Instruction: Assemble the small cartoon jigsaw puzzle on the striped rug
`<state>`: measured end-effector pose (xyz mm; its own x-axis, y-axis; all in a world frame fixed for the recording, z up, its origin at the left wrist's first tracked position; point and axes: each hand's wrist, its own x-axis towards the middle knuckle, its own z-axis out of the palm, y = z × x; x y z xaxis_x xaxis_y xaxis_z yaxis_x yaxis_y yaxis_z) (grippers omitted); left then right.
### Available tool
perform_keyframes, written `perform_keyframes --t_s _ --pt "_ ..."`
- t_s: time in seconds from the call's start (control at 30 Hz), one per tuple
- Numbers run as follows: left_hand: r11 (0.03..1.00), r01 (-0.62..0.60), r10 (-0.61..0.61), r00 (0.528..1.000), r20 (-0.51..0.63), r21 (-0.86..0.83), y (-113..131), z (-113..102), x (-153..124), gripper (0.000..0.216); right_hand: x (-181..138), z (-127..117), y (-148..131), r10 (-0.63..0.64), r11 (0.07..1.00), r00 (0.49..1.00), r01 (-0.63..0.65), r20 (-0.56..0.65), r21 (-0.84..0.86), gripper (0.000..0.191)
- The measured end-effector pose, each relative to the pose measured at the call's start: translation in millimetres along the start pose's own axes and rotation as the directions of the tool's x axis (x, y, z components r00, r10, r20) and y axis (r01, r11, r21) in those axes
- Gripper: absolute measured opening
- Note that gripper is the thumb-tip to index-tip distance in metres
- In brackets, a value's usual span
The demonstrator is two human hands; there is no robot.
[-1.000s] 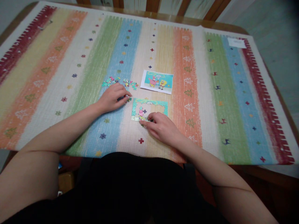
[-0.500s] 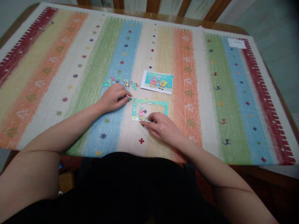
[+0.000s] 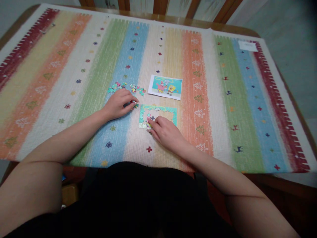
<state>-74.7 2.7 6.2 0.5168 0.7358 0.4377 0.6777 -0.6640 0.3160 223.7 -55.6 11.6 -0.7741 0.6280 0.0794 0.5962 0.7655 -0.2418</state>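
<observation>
A partly joined jigsaw puzzle [image 3: 170, 110] lies before me, its teal border framing a gap where the cloth shows. Over its lower left part is my right hand [image 3: 167, 132], index finger and thumb drawn in around the pink and yellow pieces there; the fingertips hide what lies beneath. To the left of the puzzle rests my left hand [image 3: 120, 105], fingers curled, with thumb and index finger at a small puzzle piece [image 3: 136, 105]. Beyond it, several loose puzzle pieces [image 3: 116, 87] lie in a scattered heap.
A printed cartoon picture [image 3: 166, 87] lies just behind the puzzle. The striped tablecloth [image 3: 99, 72] covers the table. A small white paper [image 3: 247, 46] sits at the far right corner. Wooden slats [image 3: 160, 6] stand behind the table.
My right hand has shifted slightly left and up over the puzzle, its index finger now reaching onto the pink pieces. My left hand stays almost still beside the loose pieces.
</observation>
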Motion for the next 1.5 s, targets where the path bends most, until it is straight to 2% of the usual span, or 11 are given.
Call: perform_keyframes --t_s 0.13,0.33,0.5,0.6,0.7,0.8,1.03,1.1,1.17,1.27,1.5 --pt "1.0 -0.009 0.009 1.0 -0.021 0.009 1 0 0 0.027 -1 2 0 -0.001 1.0 0.999 0.001 -0.032 0.008 0.042" --pt "0.998 0.036 -0.032 0.997 -0.076 0.049 -11 -10 -2 0.028 -6 2 6 -0.007 0.986 0.994 0.024 -0.105 0.162 0.039" --pt "0.972 0.063 -0.067 0.998 0.011 0.226 -30 -55 -6 0.034 -12 -3 10 -0.04 0.97 0.994 0.064 -0.106 0.235 0.035" --pt "0.943 0.144 -0.165 0.985 0.046 0.299 -41 -82 -11 0.035 -13 -4 12 -0.054 0.965 0.994 0.076 -0.091 0.252 0.034" --pt "0.936 0.204 -0.269 0.94 0.211 0.288 -51 -96 -17 0.037 -13 -4 12 -0.056 0.966 0.995 0.075 -0.086 0.246 0.034" --pt "0.935 0.29 -0.35 0.854 0.385 0.205 -58 -98 -20 0.041 -13 -3 12 -0.057 0.968 0.994 0.078 -0.092 0.238 0.033" --pt "0.901 0.429 -0.408 0.792 0.455 0.061 -54 -90 -19 0.05 -14 -4 12 -0.056 0.966 0.994 0.078 -0.095 0.245 0.031" --pt "0.9 0.425 -0.419 0.79 0.447 0.091 -52 -85 -19 0.053 -14 -4 12 -0.053 0.966 0.995 0.074 -0.088 0.248 0.031" --pt "0.912 0.392 -0.406 0.811 0.422 0.124 -51 -80 -20 0.054 -14 -4 12 -0.058 0.965 0.995 0.077 -0.083 0.249 0.031" --pt "0.925 0.367 -0.374 0.824 0.427 0.101 -52 -74 -20 0.054 -14 -4 13 -0.066 0.967 0.994 0.084 -0.084 0.242 0.032" --pt "0.899 0.438 -0.386 0.78 0.493 0.011 -50 -75 -18 0.054 -14 -4 13 -0.073 0.967 0.993 0.094 -0.093 0.236 0.035"
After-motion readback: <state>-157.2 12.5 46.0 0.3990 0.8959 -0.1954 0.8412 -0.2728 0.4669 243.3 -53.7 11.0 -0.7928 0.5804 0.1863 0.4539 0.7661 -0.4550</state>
